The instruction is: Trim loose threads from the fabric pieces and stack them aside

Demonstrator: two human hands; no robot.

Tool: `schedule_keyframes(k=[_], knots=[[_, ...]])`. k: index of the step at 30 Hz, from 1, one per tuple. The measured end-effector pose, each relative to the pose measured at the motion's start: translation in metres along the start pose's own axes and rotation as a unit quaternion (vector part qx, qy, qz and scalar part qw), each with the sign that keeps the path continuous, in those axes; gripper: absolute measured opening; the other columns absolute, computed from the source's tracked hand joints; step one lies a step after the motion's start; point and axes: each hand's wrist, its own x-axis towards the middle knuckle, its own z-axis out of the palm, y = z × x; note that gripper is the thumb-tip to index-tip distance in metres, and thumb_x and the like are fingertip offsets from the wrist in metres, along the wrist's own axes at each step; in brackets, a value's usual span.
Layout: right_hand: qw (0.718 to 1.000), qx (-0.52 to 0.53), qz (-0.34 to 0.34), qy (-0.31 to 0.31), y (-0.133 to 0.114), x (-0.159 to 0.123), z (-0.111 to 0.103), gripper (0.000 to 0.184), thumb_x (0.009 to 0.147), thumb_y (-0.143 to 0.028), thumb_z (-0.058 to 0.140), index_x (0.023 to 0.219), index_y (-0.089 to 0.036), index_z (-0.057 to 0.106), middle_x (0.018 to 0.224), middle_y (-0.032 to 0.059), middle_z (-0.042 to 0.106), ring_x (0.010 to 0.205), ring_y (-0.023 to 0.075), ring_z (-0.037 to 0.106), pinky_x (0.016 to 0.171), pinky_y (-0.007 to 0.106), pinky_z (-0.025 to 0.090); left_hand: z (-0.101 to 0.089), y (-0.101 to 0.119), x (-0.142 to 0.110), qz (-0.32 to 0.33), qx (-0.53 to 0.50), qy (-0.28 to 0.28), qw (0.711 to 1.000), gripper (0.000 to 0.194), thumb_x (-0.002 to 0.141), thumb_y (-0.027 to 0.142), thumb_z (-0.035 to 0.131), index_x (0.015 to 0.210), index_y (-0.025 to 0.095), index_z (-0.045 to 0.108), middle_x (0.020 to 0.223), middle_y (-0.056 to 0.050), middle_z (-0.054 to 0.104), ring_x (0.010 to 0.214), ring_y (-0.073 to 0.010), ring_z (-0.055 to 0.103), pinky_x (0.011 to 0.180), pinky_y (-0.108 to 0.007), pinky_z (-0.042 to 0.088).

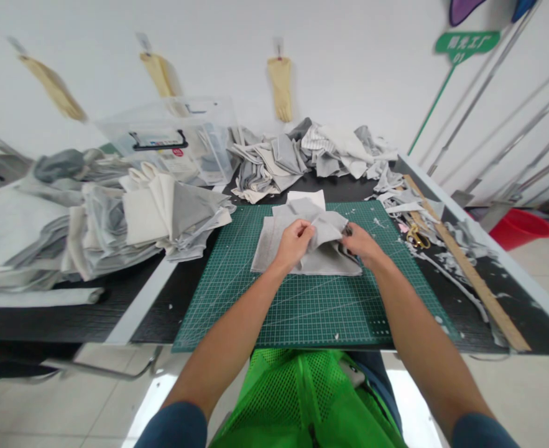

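Observation:
Several pieces of grey cloth lie on the green cutting mat, stacked loosely. My left hand pinches a raised fold of the upper grey piece between thumb and fingers. At the right edge of that fold, my right hand has its fingers curled closed. Something small and dark shows at its fingertips, against the cloth; its kind is too hidden to make out. A white piece of cloth sticks out behind the stack.
Cloth heaps cover the left side, before a clear plastic box. More cloth is piled at the back. On the right lie gold-handled scissors, a long wooden ruler and scraps. Yellow gloves hang on the wall.

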Motion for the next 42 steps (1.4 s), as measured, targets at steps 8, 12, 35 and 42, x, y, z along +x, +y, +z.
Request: schedule_keyframes(k=[8, 12, 35, 42], knots=[[0.983, -0.172, 0.01, 0.069, -0.002, -0.004, 0.007, 0.03, 0.065, -0.021, 0.084, 0.092, -0.021, 0.07, 0.068, 0.0023, 0.067, 0.066, 0.02, 0.058, 0.065, 0.032, 0.046, -0.004, 0.019, -0.005, 0.03, 0.066, 0.052, 0.996, 0.011, 0.087, 0.027, 0.064, 0.079, 0.019, 0.063, 0.063, 0.004, 0.057, 0.059, -0.0111, 0.048, 0.056, -0.024, 0.034], [0.947, -0.175, -0.13, 0.237, -0.016, -0.007, 0.002, 0.024, 0.084, -0.034, 0.07, 0.103, -0.021, 0.067, 0.092, 0.0066, 0.072, 0.077, 0.0208, 0.061, 0.078, 0.036, 0.049, -0.004, 0.025, -0.009, 0.052, 0.131, 0.065, 0.988, 0.008, 0.087, 0.022, 0.062, 0.082, 0.019, 0.066, 0.075, 0.001, 0.068, 0.074, -0.0144, 0.062, 0.07, -0.024, 0.046], [0.992, 0.073, -0.098, -0.022, -0.037, -0.035, 0.034, 0.043, 0.077, -0.057, 0.083, 0.097, -0.021, 0.07, 0.068, -0.0028, 0.058, 0.055, 0.0108, 0.044, 0.048, 0.026, 0.035, -0.001, 0.022, -0.012, 0.072, 0.048, -0.014, 0.996, 0.019, 0.087, 0.034, 0.073, 0.095, 0.018, 0.078, 0.096, -0.006, 0.08, 0.091, -0.02, 0.071, 0.088, -0.033, 0.055], [0.985, 0.007, -0.167, -0.037, -0.035, -0.033, 0.028, 0.052, 0.09, -0.05, 0.07, 0.134, -0.028, 0.053, 0.124, 0.0085, 0.073, 0.086, 0.0182, 0.066, 0.079, 0.033, 0.055, -0.004, 0.022, -0.007, 0.057, 0.012, 0.025, 0.998, 0.018, 0.085, 0.031, 0.073, 0.094, 0.017, 0.08, 0.095, -0.006, 0.081, 0.089, -0.0202, 0.072, 0.086, -0.033, 0.056]])
